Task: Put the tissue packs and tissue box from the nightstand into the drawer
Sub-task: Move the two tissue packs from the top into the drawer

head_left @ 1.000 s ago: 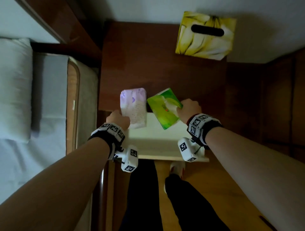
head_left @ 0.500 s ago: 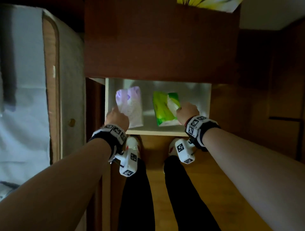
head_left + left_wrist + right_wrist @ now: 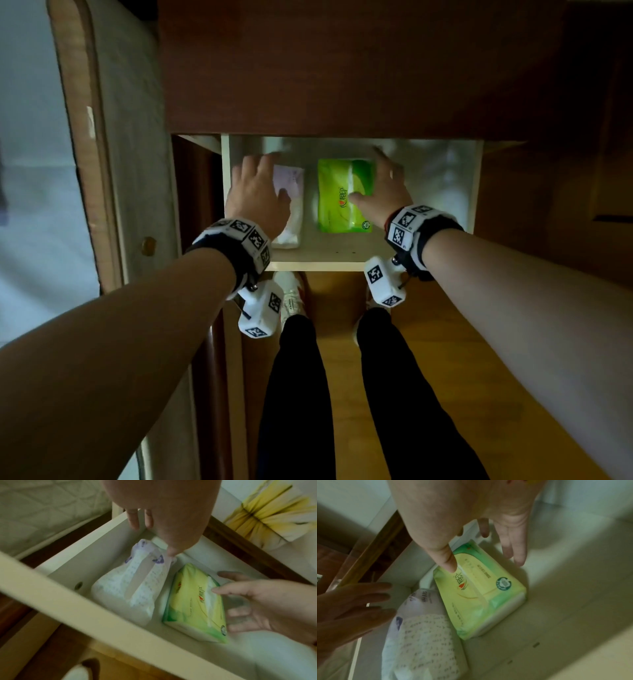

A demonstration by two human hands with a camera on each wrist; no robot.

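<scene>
Two tissue packs lie flat side by side in the open white drawer [image 3: 315,265]. The purple-and-white pack [image 3: 291,209] is at the left and the green pack [image 3: 342,195] is in the middle. My left hand [image 3: 260,181] hovers over the purple pack [image 3: 135,582] with fingers straight, its thumb tip touching the pack's far end. My right hand [image 3: 380,188] is spread beside the green pack [image 3: 479,591], thumb resting on its top. The yellow flowered tissue box [image 3: 274,513] stands on the nightstand, seen only in the left wrist view.
The dark wooden nightstand top [image 3: 342,68] overhangs the drawer's back. The drawer floor right of the green pack [image 3: 442,185] is bare. A bed with a wooden frame [image 3: 85,137] stands close at the left. My legs [image 3: 298,394] stand on wooden floor below the drawer front.
Both hands carried the packs from the nightstand top down into the drawer, laid them flat and let go, fingers now straightened. The head view tilted down, losing the tissue box.
</scene>
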